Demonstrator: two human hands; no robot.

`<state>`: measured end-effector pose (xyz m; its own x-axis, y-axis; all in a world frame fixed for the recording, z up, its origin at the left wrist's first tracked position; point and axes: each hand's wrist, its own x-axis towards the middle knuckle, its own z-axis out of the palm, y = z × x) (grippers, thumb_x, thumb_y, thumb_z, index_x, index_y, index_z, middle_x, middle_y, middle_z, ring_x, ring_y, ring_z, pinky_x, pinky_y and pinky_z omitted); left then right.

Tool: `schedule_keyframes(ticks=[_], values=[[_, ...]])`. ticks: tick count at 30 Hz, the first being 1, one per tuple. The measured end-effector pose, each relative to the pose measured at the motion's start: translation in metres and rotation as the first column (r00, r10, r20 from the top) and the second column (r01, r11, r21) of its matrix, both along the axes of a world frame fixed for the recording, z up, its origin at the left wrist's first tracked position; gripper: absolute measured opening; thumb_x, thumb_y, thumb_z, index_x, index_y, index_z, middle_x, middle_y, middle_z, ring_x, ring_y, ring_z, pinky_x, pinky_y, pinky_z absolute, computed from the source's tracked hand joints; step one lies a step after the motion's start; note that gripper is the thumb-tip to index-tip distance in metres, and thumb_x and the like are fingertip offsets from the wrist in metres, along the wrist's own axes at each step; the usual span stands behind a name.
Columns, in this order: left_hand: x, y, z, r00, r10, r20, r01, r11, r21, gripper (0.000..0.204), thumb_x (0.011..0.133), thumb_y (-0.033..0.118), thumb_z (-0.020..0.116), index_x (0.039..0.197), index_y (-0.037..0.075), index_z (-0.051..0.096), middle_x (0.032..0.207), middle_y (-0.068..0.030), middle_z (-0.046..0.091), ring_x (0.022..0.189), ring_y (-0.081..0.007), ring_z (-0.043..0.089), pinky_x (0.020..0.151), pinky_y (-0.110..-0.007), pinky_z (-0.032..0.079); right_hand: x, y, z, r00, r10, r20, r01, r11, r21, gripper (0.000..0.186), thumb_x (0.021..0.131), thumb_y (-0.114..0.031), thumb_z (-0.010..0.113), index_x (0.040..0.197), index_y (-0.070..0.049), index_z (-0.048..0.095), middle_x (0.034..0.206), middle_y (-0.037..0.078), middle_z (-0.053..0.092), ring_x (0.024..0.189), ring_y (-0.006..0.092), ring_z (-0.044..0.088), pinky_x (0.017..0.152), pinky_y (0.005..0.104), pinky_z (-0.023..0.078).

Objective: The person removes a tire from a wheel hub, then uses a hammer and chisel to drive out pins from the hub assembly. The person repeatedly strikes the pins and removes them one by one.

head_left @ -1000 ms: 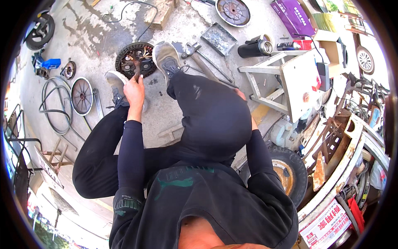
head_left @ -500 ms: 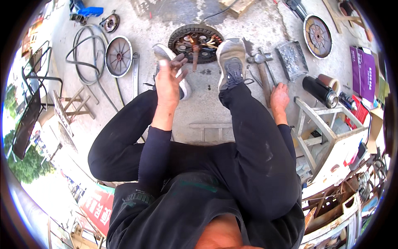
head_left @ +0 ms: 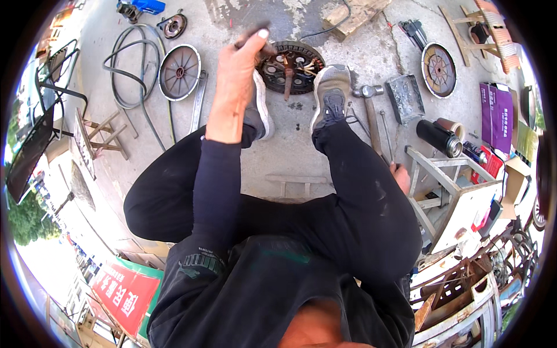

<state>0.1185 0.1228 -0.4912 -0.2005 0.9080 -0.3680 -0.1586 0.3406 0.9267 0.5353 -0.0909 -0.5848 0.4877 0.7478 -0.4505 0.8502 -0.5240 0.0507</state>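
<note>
My left hand [head_left: 237, 68] is raised beside the far end of my left shoe [head_left: 260, 110]. Its thumb points away from the loosely bent, dark-stained fingers, and I see nothing in it. Just right of that hand lies a round black motor part [head_left: 290, 65] with a rusty central shaft and loose wires, on the floor at my shoes. My right hand [head_left: 400, 177], partly hidden by my right knee, closes on the near end of a thin metal rod [head_left: 386, 134]. A hammer [head_left: 372, 110] with a wooden handle lies to the left of the rod.
A grey tray [head_left: 405, 100], a black flask [head_left: 439, 138] and a metal-framed stool [head_left: 432, 174] stand right. Two round covers [head_left: 180, 72] [head_left: 438, 70] flank the work. A wrench [head_left: 199, 101] and coiled hose [head_left: 130, 64] lie left; a wooden block [head_left: 357, 18] lies far off.
My right hand has drawn back toward my knee, and the thin rod has come nearer, away from the hammer head. My left hand has moved farther out and turned. The view has shifted slightly.
</note>
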Motion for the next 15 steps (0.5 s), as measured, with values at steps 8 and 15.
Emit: schedule_keyframes(ticks=[8, 15], values=[[0.035, 0.067, 0.087, 0.775, -0.606, -0.18, 0.628, 0.771, 0.104, 0.059, 0.103, 0.04, 0.061, 0.141, -0.003, 0.049, 0.112, -0.0029, 0.063, 0.098, -0.0112, 0.053, 0.085, -0.028, 0.047, -0.024, 0.114, 0.16, 0.891, 0.178, -0.417, 0.126, 0.786, 0.605, 0.03, 0.103, -0.024, 0.062, 0.117, 0.001, 0.068, 0.07, -0.001, 0.053, 0.064, 0.0063, 0.045, 0.057, 0.0252, 0.038], [0.056, 0.084, 0.148, 0.865, -0.224, 0.449, 0.003, 0.897, 0.442, 0.036, 0.11, 0.039, 0.045, 0.112, 0.006, 0.058, 0.089, -0.0038, 0.062, 0.078, -0.0158, 0.059, 0.088, -0.031, 0.05, -0.176, 0.281, 0.217, 0.283, 0.899, -0.333, -0.388, 0.425, 0.818, 0.029, 0.099, -0.02, 0.062, 0.121, -0.001, 0.061, 0.102, 0.016, 0.067, 0.081, 0.0278, 0.063, 0.072, 0.0378, 0.052]])
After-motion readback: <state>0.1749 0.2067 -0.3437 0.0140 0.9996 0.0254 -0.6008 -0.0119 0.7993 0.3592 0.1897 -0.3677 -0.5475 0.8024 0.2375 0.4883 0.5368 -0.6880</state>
